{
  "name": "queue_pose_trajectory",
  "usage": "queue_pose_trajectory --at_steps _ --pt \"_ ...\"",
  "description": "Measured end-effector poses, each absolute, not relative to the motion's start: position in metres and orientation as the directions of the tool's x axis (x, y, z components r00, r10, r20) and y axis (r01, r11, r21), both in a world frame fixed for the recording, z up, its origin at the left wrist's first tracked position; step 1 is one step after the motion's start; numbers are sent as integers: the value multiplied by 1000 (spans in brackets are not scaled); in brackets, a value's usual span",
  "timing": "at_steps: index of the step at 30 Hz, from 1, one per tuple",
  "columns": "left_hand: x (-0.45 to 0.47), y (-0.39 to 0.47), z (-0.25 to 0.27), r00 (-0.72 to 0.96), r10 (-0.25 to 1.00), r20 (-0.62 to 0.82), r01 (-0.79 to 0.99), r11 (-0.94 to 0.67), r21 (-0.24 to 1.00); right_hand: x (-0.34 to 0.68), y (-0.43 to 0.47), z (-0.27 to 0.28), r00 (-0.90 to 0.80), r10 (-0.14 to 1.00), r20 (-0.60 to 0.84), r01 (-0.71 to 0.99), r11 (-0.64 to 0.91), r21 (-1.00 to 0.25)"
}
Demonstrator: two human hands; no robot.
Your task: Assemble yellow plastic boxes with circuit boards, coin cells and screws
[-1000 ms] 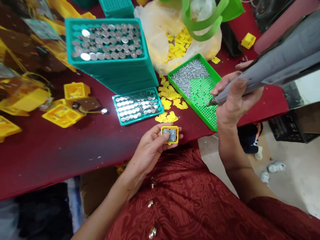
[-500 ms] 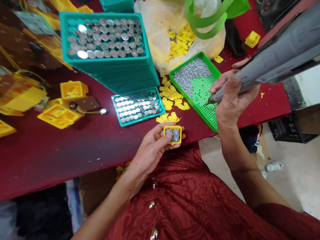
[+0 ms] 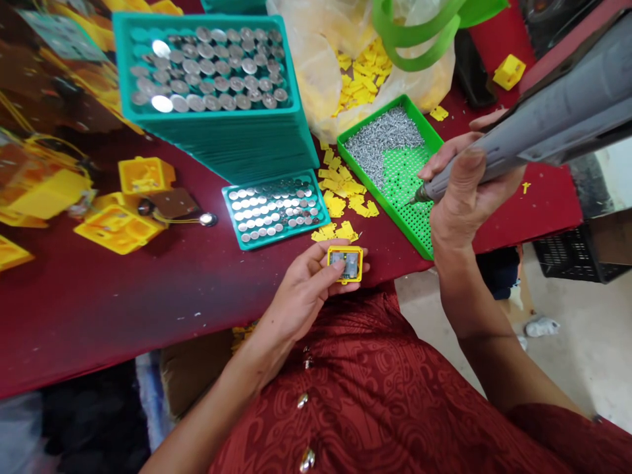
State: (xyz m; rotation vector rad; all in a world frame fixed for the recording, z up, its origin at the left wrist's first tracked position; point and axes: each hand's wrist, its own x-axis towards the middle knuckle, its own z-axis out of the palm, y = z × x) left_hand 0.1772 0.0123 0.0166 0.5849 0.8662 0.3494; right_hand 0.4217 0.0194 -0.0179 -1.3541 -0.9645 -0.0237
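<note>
My left hand (image 3: 311, 280) holds a small yellow plastic case (image 3: 345, 249) near the table's front edge, the thumb pressing on the circuit parts inside its open face. My right hand (image 3: 464, 187) is wrapped round a grey electric screwdriver (image 3: 528, 118), which slants down to the left. Its tip is over the green perforated tray (image 3: 390, 191); whether it touches the tray I cannot tell. Small silver screws (image 3: 388, 135) fill the far part of that tray. Loose yellow plastic pieces (image 3: 340, 187) lie between the tray and a small teal tray of round metal discs (image 3: 276, 210).
A tall stack of teal trays (image 3: 222, 145) with discs on top stands behind. A plastic bag (image 3: 316, 85) of yellow pieces sits at the back. Yellow housings with wires (image 3: 118, 224) lie on the left of the red table (image 3: 148, 303). A black crate (image 3: 567, 253) is on the right.
The view has shifted slightly. Both hands keep their grip on the yellow case and the electric screwdriver, with little other visible movement.
</note>
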Motion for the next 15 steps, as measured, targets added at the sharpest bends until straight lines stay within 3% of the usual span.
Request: queue_pose_trajectory --at_steps 3,8,11,13,15 --pt "177 13 16 603 513 -611 -50 789 613 418 19 -11 629 386 675 628 260 -733" --pt "178 12 15 620 518 -589 -75 787 612 414 19 -6 605 411 682 620 295 -727" --pt "180 11 15 635 522 -570 -81 779 622 415 24 -8 615 360 701 638 295 -711" --pt "181 11 15 635 529 -564 -78 770 634 419 25 -7 628 313 713 608 375 -700" --pt "181 11 15 615 543 -572 -75 762 644 426 18 -1 615 425 664 529 402 -747"
